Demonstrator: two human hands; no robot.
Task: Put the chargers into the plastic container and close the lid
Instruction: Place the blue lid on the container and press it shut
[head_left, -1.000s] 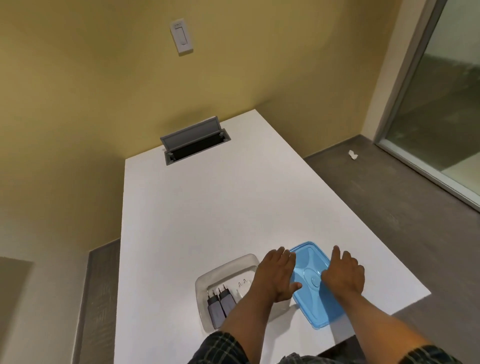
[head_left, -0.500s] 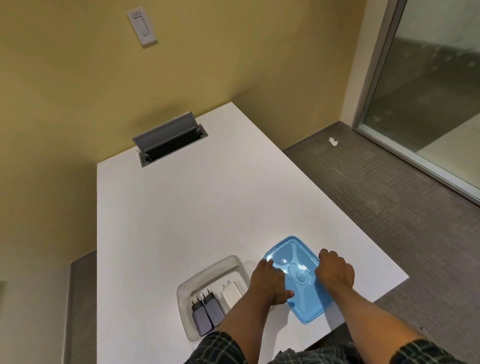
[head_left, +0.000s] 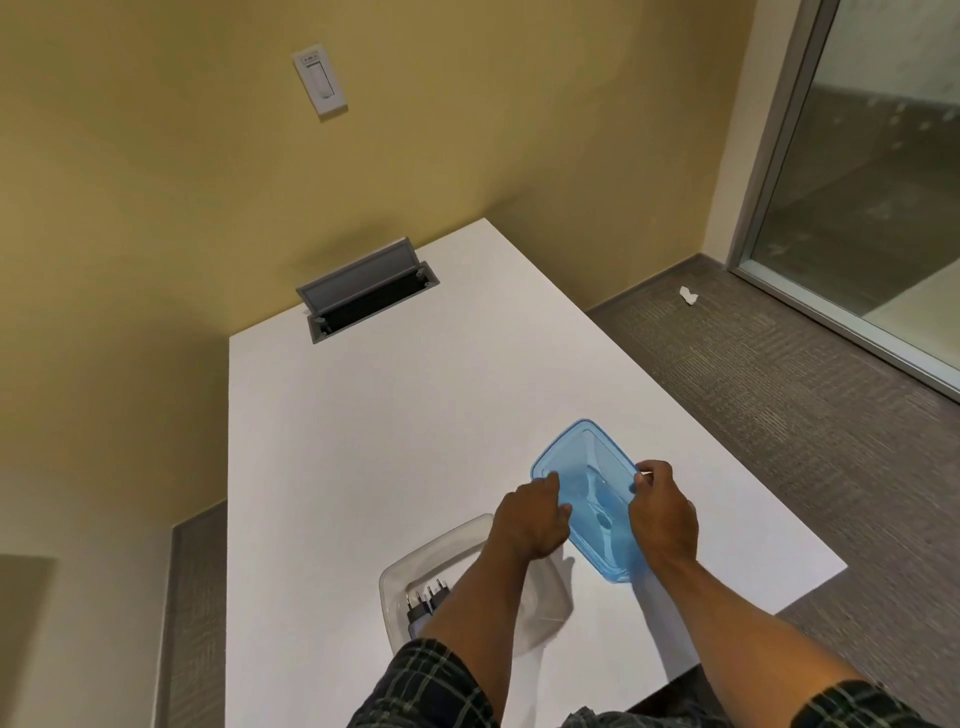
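Observation:
A translucent blue lid (head_left: 589, 467) is tilted up off the white table (head_left: 395, 441), held between both hands. My left hand (head_left: 530, 519) grips its left edge and my right hand (head_left: 662, 512) grips its right edge. The clear plastic container (head_left: 441, 551) stands on the table just left of the lid, under my left forearm. Inside it, dark chargers (head_left: 423, 603) with their prongs up show at the left; the rest of the container's inside is hidden by my arm.
A grey cable hatch (head_left: 366, 291) stands open at the table's far end by the yellow wall. The table's right edge drops to grey carpet, where a white scrap (head_left: 688, 295) lies. A glass partition (head_left: 872, 182) runs along the right.
Both hands have lifted the blue lid off the table and tilted it up; earlier it lay flat under my palms. My left arm now covers more of the container.

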